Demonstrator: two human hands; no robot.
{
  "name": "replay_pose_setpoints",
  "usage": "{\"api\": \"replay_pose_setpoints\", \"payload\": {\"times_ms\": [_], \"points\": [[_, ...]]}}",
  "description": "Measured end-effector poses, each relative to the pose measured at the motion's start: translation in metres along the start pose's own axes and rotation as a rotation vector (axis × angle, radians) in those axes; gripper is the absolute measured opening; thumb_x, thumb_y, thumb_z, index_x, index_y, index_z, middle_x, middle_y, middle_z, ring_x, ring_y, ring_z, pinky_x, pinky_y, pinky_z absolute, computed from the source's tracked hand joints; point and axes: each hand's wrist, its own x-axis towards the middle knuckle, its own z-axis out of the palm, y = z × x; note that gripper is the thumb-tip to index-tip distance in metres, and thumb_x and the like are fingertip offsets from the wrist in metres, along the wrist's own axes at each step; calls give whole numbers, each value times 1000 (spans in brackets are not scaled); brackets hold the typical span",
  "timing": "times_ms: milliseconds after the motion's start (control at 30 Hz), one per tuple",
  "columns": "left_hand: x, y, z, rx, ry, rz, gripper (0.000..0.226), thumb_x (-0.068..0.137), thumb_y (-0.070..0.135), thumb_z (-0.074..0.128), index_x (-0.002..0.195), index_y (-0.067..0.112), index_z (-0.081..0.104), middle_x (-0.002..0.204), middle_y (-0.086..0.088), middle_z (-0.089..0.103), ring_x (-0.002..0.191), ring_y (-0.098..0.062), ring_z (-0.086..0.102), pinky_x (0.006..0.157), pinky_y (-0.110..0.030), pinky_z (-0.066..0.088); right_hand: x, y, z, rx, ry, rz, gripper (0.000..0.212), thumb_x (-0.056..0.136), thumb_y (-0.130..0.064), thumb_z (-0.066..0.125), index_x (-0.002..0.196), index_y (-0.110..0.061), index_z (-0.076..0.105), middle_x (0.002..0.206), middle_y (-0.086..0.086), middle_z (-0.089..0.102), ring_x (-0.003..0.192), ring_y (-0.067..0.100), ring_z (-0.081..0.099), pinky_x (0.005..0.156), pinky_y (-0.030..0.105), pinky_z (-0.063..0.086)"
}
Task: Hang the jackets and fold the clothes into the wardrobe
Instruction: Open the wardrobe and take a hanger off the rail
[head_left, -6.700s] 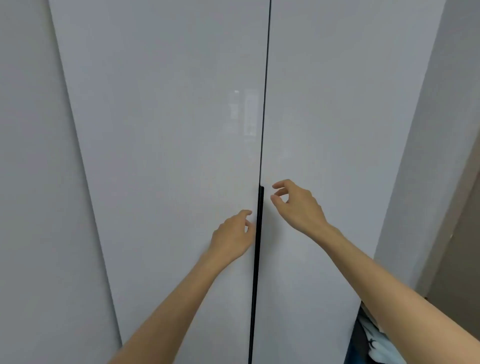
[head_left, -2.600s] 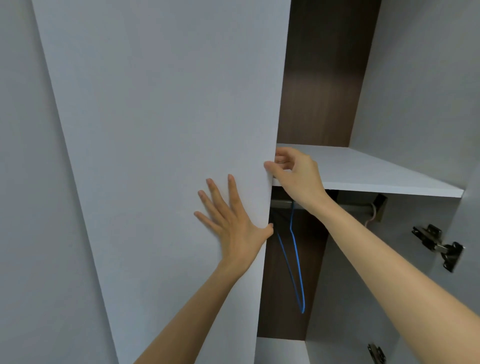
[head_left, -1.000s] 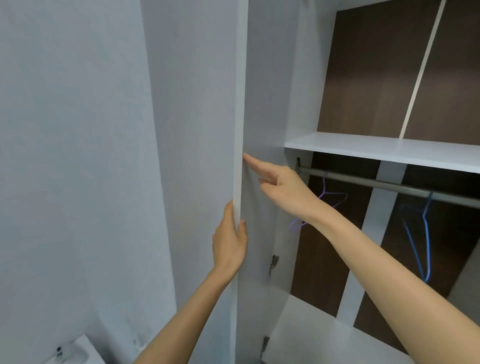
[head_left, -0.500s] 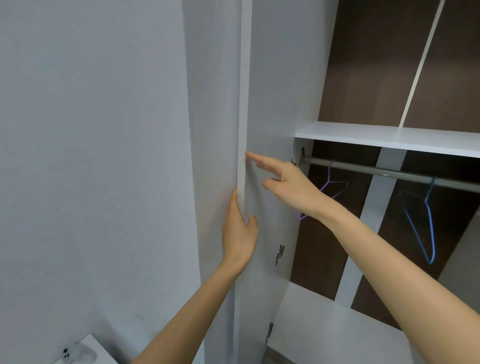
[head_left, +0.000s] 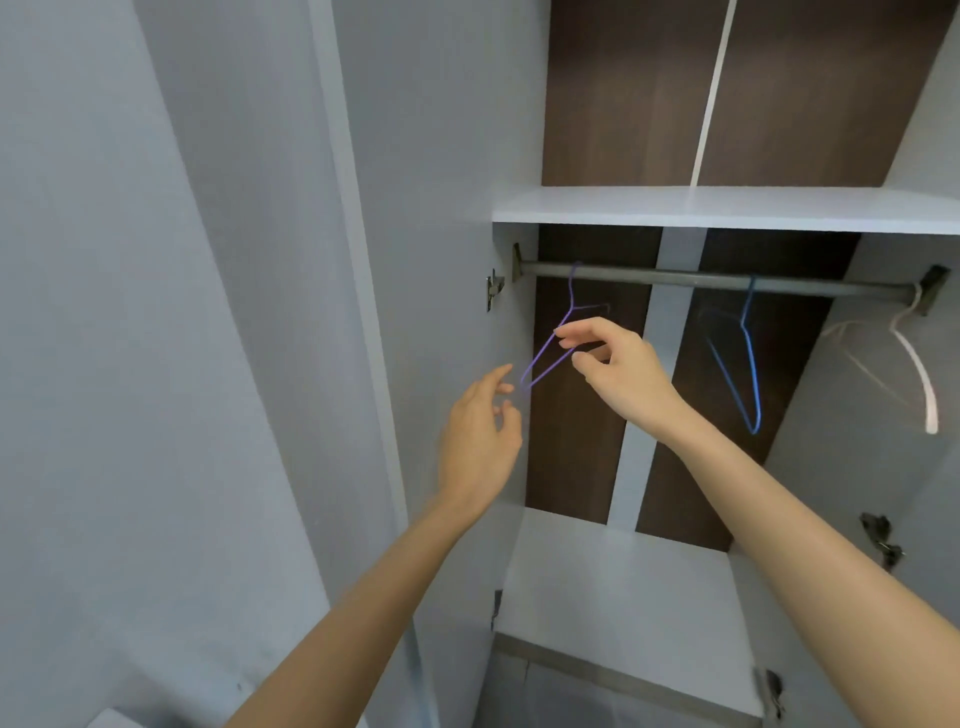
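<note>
Wardrobe rail (head_left: 675, 279), purple hanger (head_left: 537, 357) apparently between right hand (head_left: 623, 375) fingers (head_left: 579, 328)

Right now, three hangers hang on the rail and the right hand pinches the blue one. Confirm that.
Not quite. The head view shows the right hand pinching the purple hanger at the left end of the rail. The blue hanger hangs untouched in the middle. Three hangers is correct; the third is the white hanger.
</note>
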Motion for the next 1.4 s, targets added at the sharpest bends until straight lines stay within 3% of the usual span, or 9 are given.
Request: {"api": "replay_pose_setpoints", "payload": {"times_ms": [100, 333, 633, 867, 967, 1067, 1133, 1300, 1400], "points": [[17, -7, 27, 32, -91, -46, 44, 95, 13, 44, 138, 24, 46, 122, 10, 56, 98, -10, 55, 88, -28, 46, 3, 33, -5, 6, 13, 89, 31, 94, -6, 51, 116, -26, 61, 105, -10, 62, 90, 1, 58, 72, 7, 42], [89, -31, 100, 79, -173, -103, 48, 95, 13, 46, 141, 20, 42, 135, 1, 53, 118, -20, 52, 99, -36, 42, 49, 109, -9, -33, 26, 168, 26, 95, -12, 54, 115, -29, 59, 99, -19, 57, 87, -2, 57, 64, 2, 41], [231, -91, 209, 199, -237, -208, 56, 97, 20, 49, 149, 12, 28, 147, -12, 40, 135, -26, 36, 109, -34, 29, 193, 224, 4, -19, -31, 271, 30, 96, -18, 50, 126, -23, 54, 104, -5, 62, 99, 12, 59, 85, 28, 50], [294, -148, 263, 277, -554, -349, 63, 102, 27, 40, 152, 9, 8, 144, -19, 41, 129, -32, 45, 107, -39, 36, 292, 300, 38, 30, -204, 456, 52, 95, -20, 52, 144, -22, 33, 96, -1, 61, 104, 26, 60, 96, 44, 48], [306, -169, 271, 242, -600, -383, 52, 101, 19, 41, 149, 8, 23, 133, -17, 53, 118, -28, 53, 92, -25, 37, 318, 323, 55, 150, -224, 531, 63, 96, -18, 53, 150, -25, 20, 89, -3, 58, 100, 23, 60, 96, 42, 47], [312, -178, 274, 243, -618, -344, 34, 98, 11, 44, 131, 6, 52, 119, -15, 62, 110, -26, 58, 87, -24, 39, 334, 337, 69, 234, -192, 535, 62, 96, -15, 54, 150, -21, 24, 101, -3, 63, 112, 25, 57, 104, 45, 42], [313, -179, 273, 226, -636, -304, 30, 96, 8, 46, 124, 7, 59, 114, -12, 65, 105, -23, 59, 86, -22, 40, 341, 341, 74, 290, -146, 528, 49, 95, -12, 56, 142, -15, 39, 116, 7, 65, 113, 26, 58, 100, 42, 46], [314, -168, 268, 116, -615, -280, 30, 97, 5, 44, 123, 7, 61, 106, -11, 68, 98, -20, 61, 91, -23, 43, 349, 336, 70, 395, -10, 461, 22, 93, -3, 56, 111, -16, 55, 109, 11, 67, 89, 17, 64, 68, 19, 52], [309, -158, 264, 95, -655, -267, 30, 99, 7, 44, 125, 8, 59, 99, -7, 69, 85, -9, 58, 74, -6, 41, 345, 326, 62, 395, 14, 414, 20, 93, -3, 56, 108, -15, 56, 102, 11, 68, 81, 16, 64, 64, 16, 52]]}}
